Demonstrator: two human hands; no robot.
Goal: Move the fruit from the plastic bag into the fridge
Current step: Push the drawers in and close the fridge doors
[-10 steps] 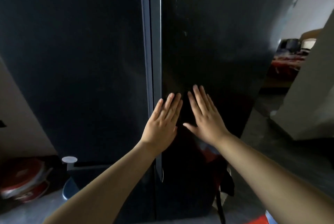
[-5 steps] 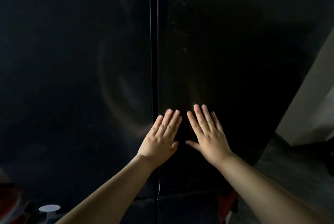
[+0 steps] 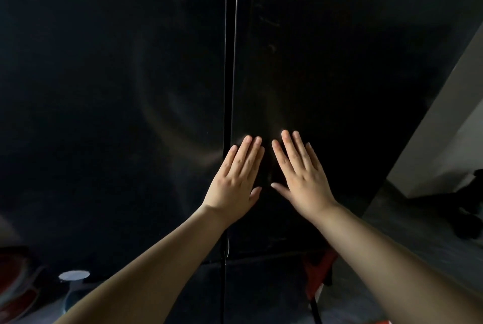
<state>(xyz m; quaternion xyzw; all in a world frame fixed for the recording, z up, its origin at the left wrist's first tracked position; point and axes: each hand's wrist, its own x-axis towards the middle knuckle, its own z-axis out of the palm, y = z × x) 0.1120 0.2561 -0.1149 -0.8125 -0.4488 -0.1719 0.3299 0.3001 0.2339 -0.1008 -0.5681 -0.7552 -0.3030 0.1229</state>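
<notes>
A tall black fridge fills the view, its two doors meeting at a vertical seam (image 3: 231, 62). The right fridge door (image 3: 339, 75) lies flush with the left door (image 3: 104, 88). My left hand (image 3: 236, 180) presses flat on the right door just beside the seam, fingers straight. My right hand (image 3: 303, 174) presses flat on the same door next to it, fingers spread. Neither hand holds anything. No fruit and no plastic bag are in sight.
A red object (image 3: 317, 274) shows low at the fridge's right edge. A white round lid (image 3: 74, 275) and red items (image 3: 18, 279) sit on the floor at the lower left. A pale wall (image 3: 449, 125) stands to the right, above dark floor.
The right door has swung from ajar to flush with the left door under both flat hands. The room glimpsed past its right edge is now covered.
</notes>
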